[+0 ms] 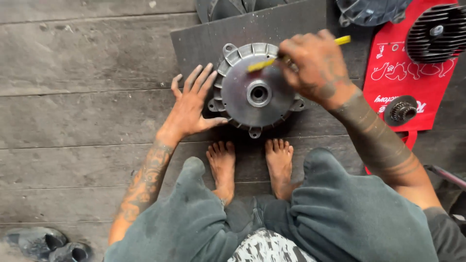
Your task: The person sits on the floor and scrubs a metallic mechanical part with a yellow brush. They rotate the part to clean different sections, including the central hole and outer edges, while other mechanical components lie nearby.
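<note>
Left hand (190, 106) flat, fingers spread, steadying metal housing (256, 90); right hand (315, 65) clamped on yellow tool (262, 64) touching its face, work apparently mid-way.

place: looks like a floor-level repair workshop
giveaways: bare plank floor (87, 58), finned engine part (437, 31) and small gear (402, 111) laid out right of the right hand (315, 65)

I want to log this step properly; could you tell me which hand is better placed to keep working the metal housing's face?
Probably the right hand: it holds the yellow tool on the housing; the left hand only braces its rim.
</note>
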